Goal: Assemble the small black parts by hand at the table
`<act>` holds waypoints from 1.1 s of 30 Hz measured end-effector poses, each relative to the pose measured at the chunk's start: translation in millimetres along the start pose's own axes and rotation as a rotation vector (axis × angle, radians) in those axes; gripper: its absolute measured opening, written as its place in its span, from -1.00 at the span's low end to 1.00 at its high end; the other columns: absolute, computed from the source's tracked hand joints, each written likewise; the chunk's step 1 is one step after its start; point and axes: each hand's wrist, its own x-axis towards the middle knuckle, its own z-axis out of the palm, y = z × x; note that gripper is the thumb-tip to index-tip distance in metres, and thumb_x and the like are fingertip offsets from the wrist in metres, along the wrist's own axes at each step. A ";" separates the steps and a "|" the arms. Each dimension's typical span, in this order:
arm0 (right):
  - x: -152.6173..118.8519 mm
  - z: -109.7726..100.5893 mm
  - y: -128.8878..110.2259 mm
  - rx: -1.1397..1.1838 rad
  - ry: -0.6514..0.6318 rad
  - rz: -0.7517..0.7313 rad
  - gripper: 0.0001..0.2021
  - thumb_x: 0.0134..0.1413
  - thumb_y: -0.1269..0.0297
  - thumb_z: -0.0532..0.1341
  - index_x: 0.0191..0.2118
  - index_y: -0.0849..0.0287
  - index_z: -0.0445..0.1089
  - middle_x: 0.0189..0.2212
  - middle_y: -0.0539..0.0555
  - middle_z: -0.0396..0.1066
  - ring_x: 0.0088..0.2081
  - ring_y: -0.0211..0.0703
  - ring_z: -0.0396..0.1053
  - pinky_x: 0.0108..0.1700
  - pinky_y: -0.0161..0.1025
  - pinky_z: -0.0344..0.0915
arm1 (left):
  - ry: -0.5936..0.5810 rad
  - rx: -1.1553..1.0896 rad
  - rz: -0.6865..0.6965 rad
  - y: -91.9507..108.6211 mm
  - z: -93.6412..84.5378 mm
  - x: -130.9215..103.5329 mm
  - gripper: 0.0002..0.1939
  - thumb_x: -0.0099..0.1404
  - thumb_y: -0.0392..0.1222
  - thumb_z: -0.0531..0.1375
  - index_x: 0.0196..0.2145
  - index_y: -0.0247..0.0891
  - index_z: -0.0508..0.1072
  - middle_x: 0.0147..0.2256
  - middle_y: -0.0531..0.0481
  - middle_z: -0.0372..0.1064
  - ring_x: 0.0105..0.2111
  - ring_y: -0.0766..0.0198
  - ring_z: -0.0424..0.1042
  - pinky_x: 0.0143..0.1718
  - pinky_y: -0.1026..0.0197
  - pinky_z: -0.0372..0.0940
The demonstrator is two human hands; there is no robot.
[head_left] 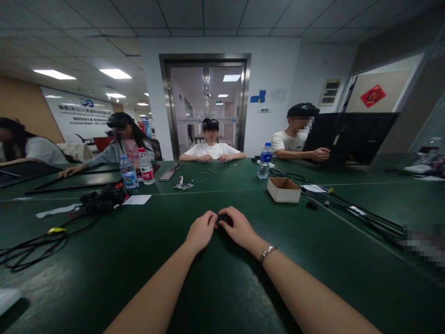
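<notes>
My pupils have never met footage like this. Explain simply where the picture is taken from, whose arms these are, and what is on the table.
No machine is working here. One camera, worn on a person's head, looks forward and down, so the two bare arms entering from the bottom are the wearer's own. The right hand holds a small black object, too covered to identify; the left hand is at its left end, its exact grip unclear. Beneath is a green table. Farther off, to the right, are an open box and a blue-capped bottle; to the left, two more bottles and a white paper. A person opposite and others sit around; their hands are separate.
</notes>
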 end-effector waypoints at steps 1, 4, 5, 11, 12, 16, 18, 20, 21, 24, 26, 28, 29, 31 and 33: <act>0.2 0.1 -0.1 -0.001 0.000 0.002 -0.82 0.04 0.47 0.19 -0.20 0.14 0.39 -0.26 0.06 0.35 -0.21 -0.18 0.32 -0.12 -0.18 0.27 | 0.004 -0.016 0.007 -1.6 0.6 0.7 -0.69 0.34 0.00 -0.10 -0.32 -0.15 0.36 -0.35 0.04 0.44 -0.32 0.23 0.38 -0.30 0.25 0.16; 0.7 1.0 0.5 -0.004 0.004 0.011 -0.82 0.04 0.47 0.18 -0.21 0.14 0.39 -0.26 0.06 0.35 -0.20 -0.17 0.32 -0.11 -0.17 0.27 | 0.006 -0.078 0.027 -7.1 3.1 3.2 -0.73 0.33 -0.03 -0.05 -0.26 -0.14 0.39 -0.29 0.03 0.45 -0.27 0.23 0.39 -0.24 0.25 0.20; 0.8 1.2 0.9 -0.004 0.006 0.013 -0.82 0.04 0.47 0.19 -0.21 0.14 0.39 -0.26 0.06 0.35 -0.20 -0.17 0.31 -0.11 -0.17 0.27 | 0.008 -0.097 0.028 -8.9 4.1 4.0 -0.75 0.32 -0.05 -0.03 -0.24 -0.14 0.39 -0.28 0.03 0.45 -0.26 0.23 0.39 -0.22 0.24 0.21; 0.0 0.0 2.0 -0.025 0.003 0.031 -0.83 0.06 0.42 0.19 -0.18 0.12 0.39 -0.24 0.05 0.34 -0.21 -0.18 0.32 -0.13 -0.18 0.29 | 0.037 -0.153 -0.005 -14.1 6.8 7.2 -0.76 0.26 -0.03 0.06 -0.18 -0.16 0.37 -0.24 -0.01 0.45 -0.25 0.23 0.41 -0.21 0.24 0.24; -0.2 -0.3 1.9 -0.025 0.003 0.035 -0.83 0.07 0.41 0.19 -0.18 0.12 0.39 -0.24 0.05 0.34 -0.21 -0.18 0.32 -0.14 -0.18 0.29 | 0.046 -0.152 -0.018 -13.9 6.5 7.3 -0.74 0.28 0.00 0.04 -0.18 -0.16 0.37 -0.25 -0.01 0.45 -0.25 0.23 0.41 -0.22 0.24 0.24; -0.3 0.2 2.6 -0.021 0.000 0.034 -0.82 0.07 0.41 0.18 -0.17 0.12 0.38 -0.23 0.05 0.35 -0.20 -0.18 0.32 -0.13 -0.19 0.28 | 0.028 -0.083 -0.035 -13.3 5.1 7.7 -0.63 0.32 0.09 -0.08 -0.30 -0.17 0.39 -0.35 0.01 0.45 -0.33 0.23 0.40 -0.29 0.25 0.21; -0.2 1.1 3.5 -0.021 0.004 0.028 -0.81 0.06 0.42 0.19 -0.17 0.12 0.38 -0.24 0.05 0.36 -0.20 -0.18 0.32 -0.11 -0.19 0.28 | 0.017 -0.061 -0.017 -14.6 5.1 8.6 -0.63 0.32 0.08 -0.08 -0.35 -0.17 0.39 -0.37 0.03 0.44 -0.35 0.25 0.39 -0.30 0.26 0.20; -0.1 1.8 4.1 -0.024 0.012 0.025 -0.81 0.05 0.42 0.19 -0.17 0.12 0.38 -0.24 0.05 0.36 -0.20 -0.18 0.32 -0.11 -0.18 0.27 | 0.008 -0.081 -0.007 -16.8 5.5 10.0 -0.67 0.31 0.05 -0.06 -0.33 -0.17 0.40 -0.36 0.04 0.44 -0.34 0.26 0.38 -0.29 0.27 0.20; -0.1 2.0 4.1 -0.026 0.015 0.025 -0.81 0.05 0.42 0.19 -0.17 0.12 0.38 -0.24 0.05 0.36 -0.20 -0.18 0.32 -0.12 -0.18 0.27 | 0.002 -0.099 -0.008 -18.0 5.8 10.8 -0.69 0.31 0.04 -0.04 -0.29 -0.17 0.40 -0.34 0.04 0.44 -0.33 0.27 0.38 -0.29 0.27 0.21; -0.1 1.6 3.6 -0.030 0.011 0.029 -0.81 0.05 0.41 0.19 -0.17 0.12 0.39 -0.24 0.06 0.37 -0.20 -0.17 0.33 -0.12 -0.18 0.28 | -0.014 -0.152 -0.010 -21.7 7.2 13.0 -0.72 0.30 -0.01 -0.01 -0.21 -0.17 0.40 -0.30 0.04 0.45 -0.29 0.27 0.39 -0.26 0.28 0.22; 0.0 1.3 3.4 -0.030 0.006 0.038 -0.81 0.05 0.41 0.19 -0.17 0.11 0.39 -0.24 0.06 0.37 -0.20 -0.17 0.33 -0.12 -0.17 0.28 | -0.016 -0.177 -0.008 -24.2 8.4 14.4 -0.74 0.29 -0.03 0.01 -0.20 -0.17 0.40 -0.29 0.03 0.45 -0.27 0.27 0.40 -0.23 0.27 0.24; 0.1 1.3 4.0 -0.026 0.006 0.041 -0.80 0.04 0.42 0.20 -0.17 0.12 0.39 -0.23 0.06 0.37 -0.19 -0.16 0.33 -0.12 -0.18 0.28 | -0.008 -0.193 -0.008 -26.8 9.7 15.8 -0.75 0.29 -0.04 0.02 -0.20 -0.17 0.40 -0.28 0.02 0.45 -0.26 0.26 0.41 -0.22 0.26 0.25; 0.2 1.5 4.6 -0.024 0.006 0.038 -0.78 0.02 0.43 0.21 -0.16 0.12 0.38 -0.22 0.06 0.37 -0.18 -0.16 0.33 -0.11 -0.18 0.28 | -0.003 -0.200 -0.010 -28.3 10.3 16.6 -0.76 0.29 -0.05 0.02 -0.20 -0.16 0.39 -0.28 0.02 0.45 -0.26 0.26 0.41 -0.21 0.25 0.25; 0.4 2.2 6.0 -0.019 0.009 0.031 -0.74 -0.02 0.44 0.23 -0.14 0.12 0.37 -0.20 0.06 0.38 -0.17 -0.16 0.33 -0.10 -0.18 0.28 | 0.012 -0.222 -0.016 -31.5 11.3 18.3 -0.78 0.29 -0.08 0.03 -0.20 -0.17 0.39 -0.26 0.01 0.45 -0.26 0.26 0.41 -0.20 0.24 0.26; 0.5 2.8 6.9 -0.011 0.010 0.029 -0.71 -0.03 0.44 0.23 -0.12 0.11 0.36 -0.19 0.05 0.38 -0.17 -0.17 0.33 -0.11 -0.19 0.28 | 0.020 -0.254 -0.018 -34.4 12.1 20.2 -0.79 0.30 -0.11 0.03 -0.20 -0.18 0.39 -0.25 -0.01 0.44 -0.27 0.26 0.41 -0.20 0.23 0.27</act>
